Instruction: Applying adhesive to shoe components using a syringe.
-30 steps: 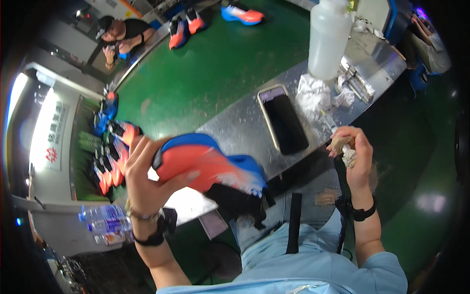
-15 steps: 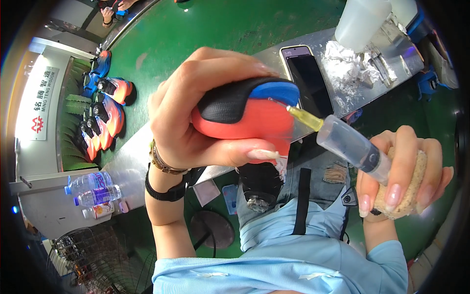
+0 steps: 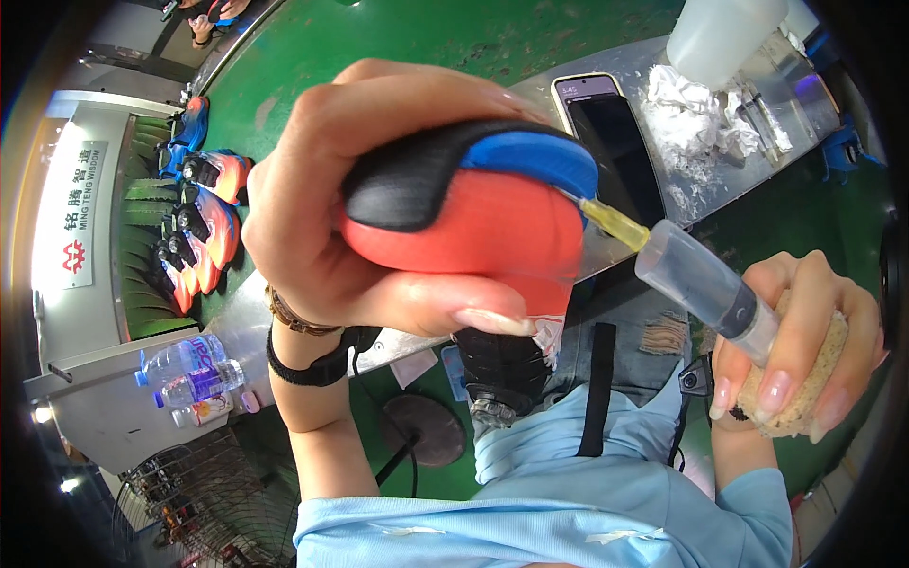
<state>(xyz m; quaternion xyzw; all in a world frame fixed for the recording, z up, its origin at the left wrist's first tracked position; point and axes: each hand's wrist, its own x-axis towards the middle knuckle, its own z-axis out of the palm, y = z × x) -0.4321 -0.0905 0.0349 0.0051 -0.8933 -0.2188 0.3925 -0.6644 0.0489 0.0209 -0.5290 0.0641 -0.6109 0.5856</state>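
Observation:
My left hand [image 3: 308, 199] is wrapped round a sneaker [image 3: 473, 232], holding its sole toward the view. The sole has coral foam with black and blue pieces over it; the black upper hangs below. In my right hand [image 3: 824, 312] is a clear syringe [image 3: 691, 279] with a yellow needle hub [image 3: 617, 225], pointing left at the shoe. Its thin needle end meets the edge where the blue piece borders the coral foam; whether it goes in cannot be seen. The same hand also grips a beige, rough-textured block [image 3: 800, 415] against the palm.
A phone [image 3: 615, 142] lies on the metal bench beyond the shoe. Crumpled white paper [image 3: 686, 123] and a white plastic container [image 3: 724, 38] sit at the far right. Several sneakers [image 3: 213, 222] stand at the left, above water bottles [image 3: 194, 374]. A wire fan [image 3: 204, 502] is at lower left.
The shoe appears larger and closer, with more of its blue piece showing. The syringe has shifted slightly right and down in view, its needle still at the sole's edge. Both hands keep their hold.

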